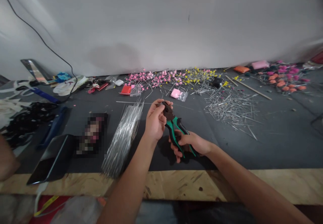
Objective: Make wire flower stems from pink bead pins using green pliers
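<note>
Right hand (193, 143) wrapped round the handles of pliers (173, 120), whose head points away and slightly left. The left hand (154, 121) pinches a thin wire (133, 102) at that head; whether the jaws grip it cannot be told. The wire lies crosswise to the pliers, its longer visible part leftward, nearer the left hand. Left of that forearm, a bundle (123, 136) of wires slants away.

We see green-and-black pliers (173, 119) aslant over the dark worktop (227, 153), handles nearest us and spread — the dark head beside a thin, straight silvery wire (133, 102) extending leftward.
</note>
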`<action>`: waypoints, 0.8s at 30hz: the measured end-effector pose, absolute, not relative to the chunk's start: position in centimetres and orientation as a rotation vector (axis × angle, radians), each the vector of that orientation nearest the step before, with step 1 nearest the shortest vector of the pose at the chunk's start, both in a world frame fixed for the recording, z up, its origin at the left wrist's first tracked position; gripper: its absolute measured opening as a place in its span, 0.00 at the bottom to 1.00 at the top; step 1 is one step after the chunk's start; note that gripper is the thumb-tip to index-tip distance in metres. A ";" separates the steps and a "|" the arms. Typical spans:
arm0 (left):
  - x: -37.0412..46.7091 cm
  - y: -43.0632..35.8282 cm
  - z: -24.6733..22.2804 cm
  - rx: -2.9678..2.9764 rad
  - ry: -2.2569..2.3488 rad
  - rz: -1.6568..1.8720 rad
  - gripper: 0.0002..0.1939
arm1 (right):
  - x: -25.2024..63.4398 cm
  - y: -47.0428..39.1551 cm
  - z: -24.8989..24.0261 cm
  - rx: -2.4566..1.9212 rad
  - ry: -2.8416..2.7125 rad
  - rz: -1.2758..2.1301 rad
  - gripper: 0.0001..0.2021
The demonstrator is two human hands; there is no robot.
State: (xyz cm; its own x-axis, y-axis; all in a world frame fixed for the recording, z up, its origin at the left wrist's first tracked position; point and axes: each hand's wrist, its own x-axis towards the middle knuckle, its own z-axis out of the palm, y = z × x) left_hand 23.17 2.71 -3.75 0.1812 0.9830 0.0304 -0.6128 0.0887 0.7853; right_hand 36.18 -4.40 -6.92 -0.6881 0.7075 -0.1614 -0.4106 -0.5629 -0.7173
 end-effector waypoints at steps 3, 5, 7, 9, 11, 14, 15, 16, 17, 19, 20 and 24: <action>23.2 2.7 -3.9 0.719 0.625 1.241 0.09 | 36.2 -4.3 -6.8 -0.583 -0.864 2.234 0.12; 23.3 2.6 -4.0 0.671 0.614 1.211 0.09 | 36.2 -4.3 -6.8 -0.586 -0.857 2.238 0.13; 23.4 2.6 -4.1 0.625 0.581 1.197 0.08 | 36.1 -4.2 -6.8 -0.590 -0.853 2.242 0.12; 23.4 2.7 -4.2 0.591 0.541 1.188 0.07 | 36.1 -4.3 -6.9 -0.590 -0.856 2.241 0.12; 23.4 2.8 -4.3 0.559 0.493 1.174 0.07 | 36.1 -4.3 -6.9 -0.588 -0.859 2.234 0.12; 23.4 3.0 -4.5 0.509 0.422 1.142 0.07 | 36.1 -4.3 -6.9 -0.584 -0.868 2.225 0.11; 23.4 3.1 -4.5 0.496 0.403 1.133 0.07 | 36.1 -4.3 -6.9 -0.582 -0.871 2.223 0.11; 23.4 3.2 -4.5 0.483 0.389 1.125 0.08 | 36.1 -4.2 -6.8 -0.583 -0.876 2.225 0.11; 23.3 3.2 -4.5 0.472 0.379 1.118 0.08 | 36.0 -4.2 -6.7 -0.588 -0.882 2.227 0.11; 23.3 3.3 -4.5 0.458 0.364 1.118 0.08 | 35.9 -4.2 -6.6 -0.610 -0.893 2.227 0.12; 23.2 3.3 -4.5 0.457 0.360 1.124 0.08 | 35.9 -4.2 -6.6 -0.621 -0.900 2.227 0.12; 23.2 3.4 -4.6 0.476 0.372 1.144 0.07 | 35.9 -4.2 -6.5 -0.625 -0.909 2.231 0.12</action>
State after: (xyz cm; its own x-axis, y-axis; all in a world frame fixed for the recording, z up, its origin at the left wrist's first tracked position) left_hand 23.22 3.38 -4.56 0.3717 0.9275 -0.0408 -0.7737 0.3338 0.5385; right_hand 35.95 -4.23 -6.52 -0.6814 0.7089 -0.1822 -0.3795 -0.5550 -0.7402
